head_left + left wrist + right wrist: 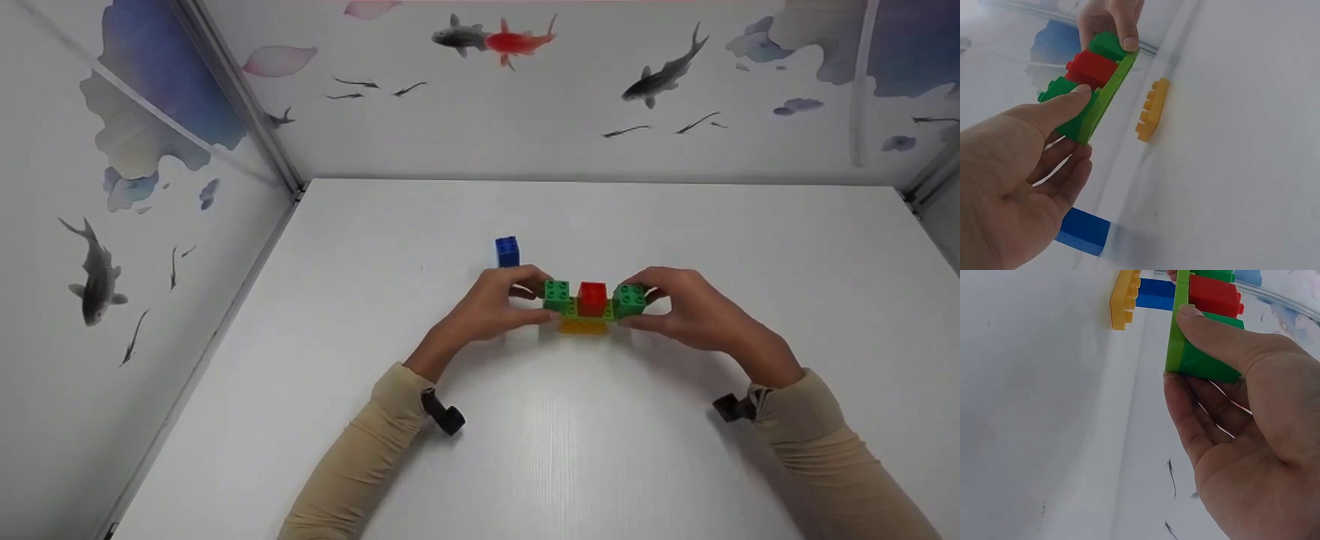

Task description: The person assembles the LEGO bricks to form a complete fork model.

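Both hands hold one toy-brick assembly above the table. Its base is a long lime-green plate (1107, 101), which carries a red brick (592, 299) in the middle and a green brick at each end. My left hand (501, 301) pinches the end with the left green brick (556, 295). At the other end, my right hand (686, 309) pinches around the right green brick (629, 299), thumb on the near side. Below the assembly, apart from it, a flat yellow brick (1153, 109) lies on the table with studs up. A blue brick (508, 251) stands behind my left hand.
The white table (555, 450) meets a back wall (525, 142) and a left wall (45, 360), both printed with fish and watercolour shapes. Each wrist wears a dark strap with a small black camera (450, 420).
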